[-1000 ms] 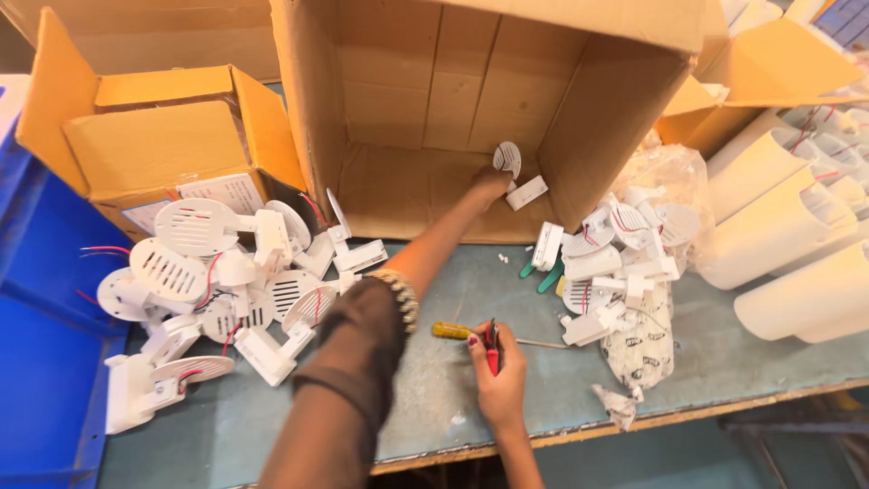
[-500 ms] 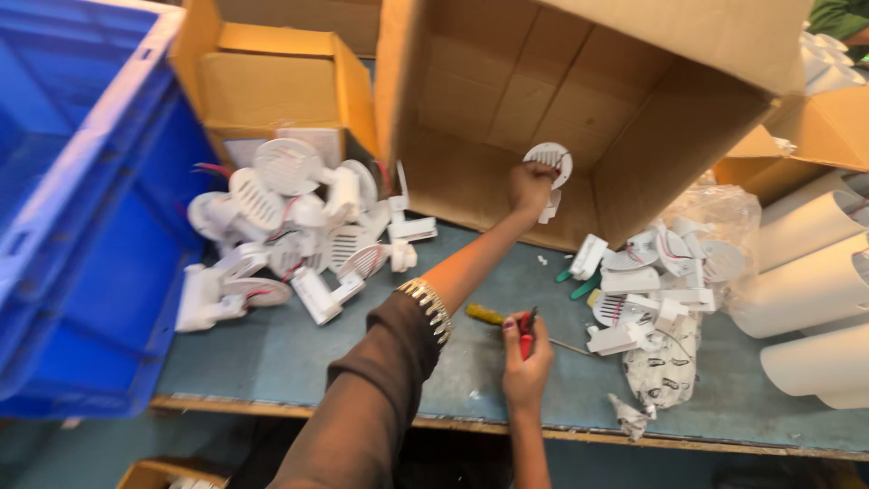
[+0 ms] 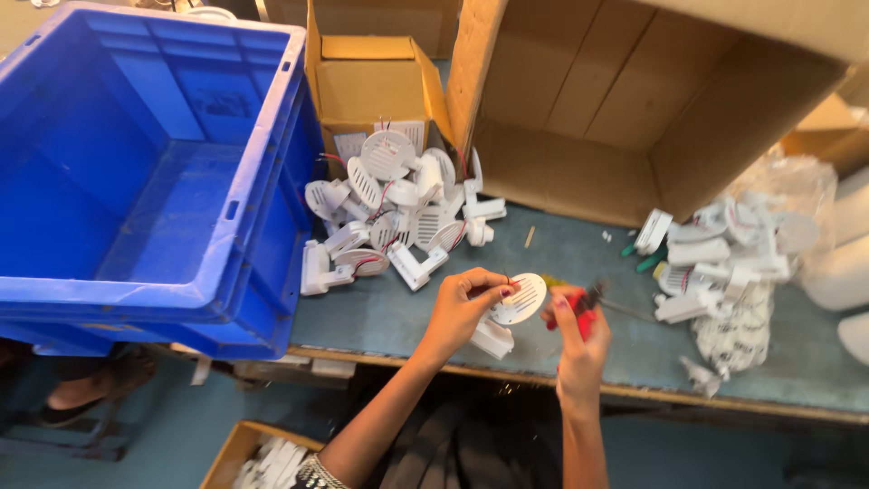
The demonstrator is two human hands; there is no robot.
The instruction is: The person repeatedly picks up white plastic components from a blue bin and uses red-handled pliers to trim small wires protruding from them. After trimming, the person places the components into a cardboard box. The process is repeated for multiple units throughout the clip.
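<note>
Blue plastic crate looms far to the left hand's outer side; beyond both hands a cardboard box lies open on its side. Just ahead of the left hand sits a heap of white parts. Its fingers pinch a white slotted disc part, likely light, stiff, best held by the rim (face tilted up, body trailing down-left). Right hand closes around a red-handled tool.

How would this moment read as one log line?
left hand: holds white slotted disc part | right hand: holds red-handled tool | white parts pile beside blue crate
</note>
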